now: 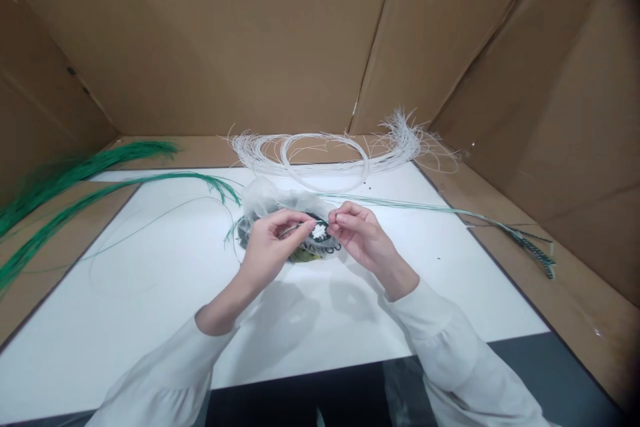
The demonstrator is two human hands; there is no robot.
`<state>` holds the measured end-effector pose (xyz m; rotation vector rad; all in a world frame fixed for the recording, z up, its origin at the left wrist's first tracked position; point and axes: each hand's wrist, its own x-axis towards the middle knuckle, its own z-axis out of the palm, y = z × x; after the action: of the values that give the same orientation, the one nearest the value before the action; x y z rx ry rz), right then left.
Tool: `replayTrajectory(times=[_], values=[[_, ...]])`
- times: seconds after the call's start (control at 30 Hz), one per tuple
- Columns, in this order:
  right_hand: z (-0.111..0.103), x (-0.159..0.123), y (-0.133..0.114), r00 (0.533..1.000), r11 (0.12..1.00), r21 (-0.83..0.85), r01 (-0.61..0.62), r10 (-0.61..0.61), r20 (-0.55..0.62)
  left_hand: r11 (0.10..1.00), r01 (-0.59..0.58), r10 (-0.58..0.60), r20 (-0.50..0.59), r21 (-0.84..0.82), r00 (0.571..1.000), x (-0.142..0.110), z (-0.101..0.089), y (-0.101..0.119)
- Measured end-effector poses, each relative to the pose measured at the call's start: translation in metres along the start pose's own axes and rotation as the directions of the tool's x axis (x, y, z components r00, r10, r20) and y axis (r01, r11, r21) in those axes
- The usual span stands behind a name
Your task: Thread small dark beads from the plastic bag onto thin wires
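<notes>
My left hand (273,240) is closed, thumb and forefinger pinched on a thin pale strand (291,229). A short gap to the right, my right hand (361,230) pinches too, its fingertips level with the strand's far end. Just behind and below both hands sits a clear plastic bag (265,197) with dark printed letters. Between my fingertips shows a small white piece (319,232) with a ragged edge against something black; whether it lies in the bag I cannot tell. Yellow-green contents show at the bag's lower edge, and my hands hide part of it.
Coiled white strands (325,188) lie at the back. Green strand bundles (100,160) spread from the left. Long thin green strands run right to a dark braided bundle (533,253). Cardboard walls (225,33) enclose the white board (175,320) on the table.
</notes>
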<state>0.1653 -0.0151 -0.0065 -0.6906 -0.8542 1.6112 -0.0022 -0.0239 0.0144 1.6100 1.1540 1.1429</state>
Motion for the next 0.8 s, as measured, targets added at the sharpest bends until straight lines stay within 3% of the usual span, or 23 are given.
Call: replayTrajectory(times=[0.8], values=[[0.006,-0.0036,-0.004,1.0,0.997,-0.071,-0.009,0.008,-0.006,0.998,-0.07,0.07,-0.044,-0.002,0.997,0.0024,0.0007,-0.0041]])
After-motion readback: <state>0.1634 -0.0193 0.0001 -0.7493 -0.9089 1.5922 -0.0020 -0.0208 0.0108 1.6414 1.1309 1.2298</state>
